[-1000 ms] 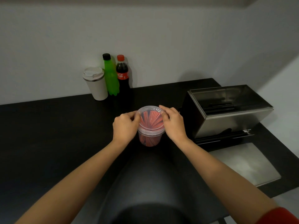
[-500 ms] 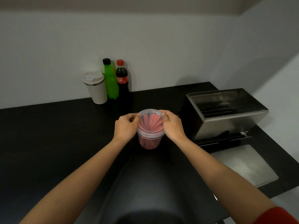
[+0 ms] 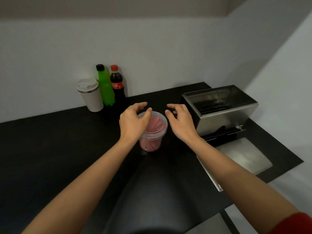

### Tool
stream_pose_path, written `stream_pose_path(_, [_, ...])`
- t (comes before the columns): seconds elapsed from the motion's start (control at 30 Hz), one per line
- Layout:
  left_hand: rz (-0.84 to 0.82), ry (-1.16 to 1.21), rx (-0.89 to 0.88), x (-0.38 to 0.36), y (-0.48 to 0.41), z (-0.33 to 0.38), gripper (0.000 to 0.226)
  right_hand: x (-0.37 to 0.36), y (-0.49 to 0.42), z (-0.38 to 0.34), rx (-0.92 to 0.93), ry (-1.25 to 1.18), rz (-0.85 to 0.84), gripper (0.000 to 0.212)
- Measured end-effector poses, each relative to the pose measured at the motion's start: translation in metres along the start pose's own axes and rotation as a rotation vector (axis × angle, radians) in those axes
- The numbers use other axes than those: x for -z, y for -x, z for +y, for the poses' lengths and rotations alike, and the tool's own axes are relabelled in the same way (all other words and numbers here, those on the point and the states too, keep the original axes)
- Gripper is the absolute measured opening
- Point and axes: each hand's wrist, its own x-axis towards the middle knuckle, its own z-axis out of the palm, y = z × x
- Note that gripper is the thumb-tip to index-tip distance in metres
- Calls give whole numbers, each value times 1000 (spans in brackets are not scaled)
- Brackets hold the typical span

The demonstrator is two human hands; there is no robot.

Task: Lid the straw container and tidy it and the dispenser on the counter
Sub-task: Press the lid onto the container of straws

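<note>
Lid looks seated on my straw container, mid-desk. My left hand and right hand hover spread, holding nothing. Next, I'd slide it beside the dispenser.

Count of items in view. One clear straw container, lidded, holding red straws too many and too blurred to number. One stainless steel dispenser. One flat metal tray just in front of the dispenser. Two bottles: one green bottle with a black cap, one cola bottle with a red cap. One white travel cup. One black counter. Two hands: left hand, right hand.
</note>
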Motion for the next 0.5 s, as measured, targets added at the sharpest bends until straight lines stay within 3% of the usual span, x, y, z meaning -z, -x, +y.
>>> stream_pose_path(0.3, [-118, 83, -94, -26, 45, 37, 37, 51, 34, 9, 177, 155, 79, 31])
stream_pose_path(0.5, [-173, 57, -113, -62, 81, 63, 39, 107, 63, 39, 163, 179, 97, 27])
